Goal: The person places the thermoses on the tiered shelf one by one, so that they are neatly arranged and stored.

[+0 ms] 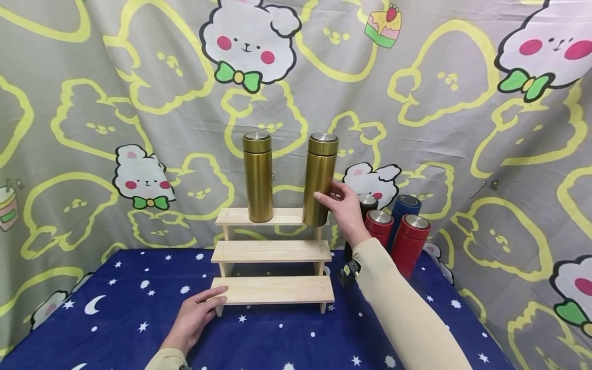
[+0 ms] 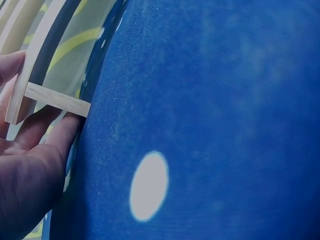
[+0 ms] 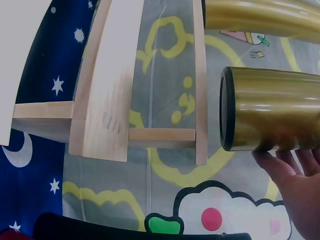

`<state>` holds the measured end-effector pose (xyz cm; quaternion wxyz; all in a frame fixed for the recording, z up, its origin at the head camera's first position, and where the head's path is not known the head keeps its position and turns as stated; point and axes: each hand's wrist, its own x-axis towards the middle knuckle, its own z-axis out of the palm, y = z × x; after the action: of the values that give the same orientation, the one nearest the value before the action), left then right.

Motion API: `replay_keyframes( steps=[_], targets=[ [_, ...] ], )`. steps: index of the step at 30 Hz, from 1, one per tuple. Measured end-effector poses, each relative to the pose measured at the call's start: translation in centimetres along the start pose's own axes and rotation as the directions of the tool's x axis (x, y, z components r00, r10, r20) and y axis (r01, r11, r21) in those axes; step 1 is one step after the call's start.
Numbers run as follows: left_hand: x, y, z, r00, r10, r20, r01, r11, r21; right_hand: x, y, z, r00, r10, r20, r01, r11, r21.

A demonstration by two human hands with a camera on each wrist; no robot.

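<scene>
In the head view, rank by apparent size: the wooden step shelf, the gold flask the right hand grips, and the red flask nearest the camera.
1. Wooden step shelf, clearly largest.
2. Gold flask gripped by the right hand.
3. Red flask, shortest, though the sleeve partly hides it.

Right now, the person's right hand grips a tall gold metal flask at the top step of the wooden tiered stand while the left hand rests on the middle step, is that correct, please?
Not quite: the left hand rests on the bottom step, not the middle one, as the head view shows. The right hand does grip the tall gold metal flask at the top step of the wooden tiered stand.
</scene>
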<state>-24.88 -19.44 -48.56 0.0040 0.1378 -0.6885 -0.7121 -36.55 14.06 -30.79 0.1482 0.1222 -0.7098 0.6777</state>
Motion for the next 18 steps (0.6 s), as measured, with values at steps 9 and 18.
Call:
replay_keyframes(
  steps=[9, 18],
  targets=[
    [0.0, -0.2, -0.1, 1.0, 0.003, -0.01, -0.003, 1.0, -0.005, 1.7, 0.1, 0.8, 0.999, 0.022, -0.033, -0.022, 1.0, -0.007],
    [0.1, -0.2, -0.1, 1.0, 0.007, -0.008, -0.007, 1.0, -0.002, 1.9, 0.6, 1.4, 0.997, 0.028, -0.074, -0.03, 0.999, -0.017]
  ],
)
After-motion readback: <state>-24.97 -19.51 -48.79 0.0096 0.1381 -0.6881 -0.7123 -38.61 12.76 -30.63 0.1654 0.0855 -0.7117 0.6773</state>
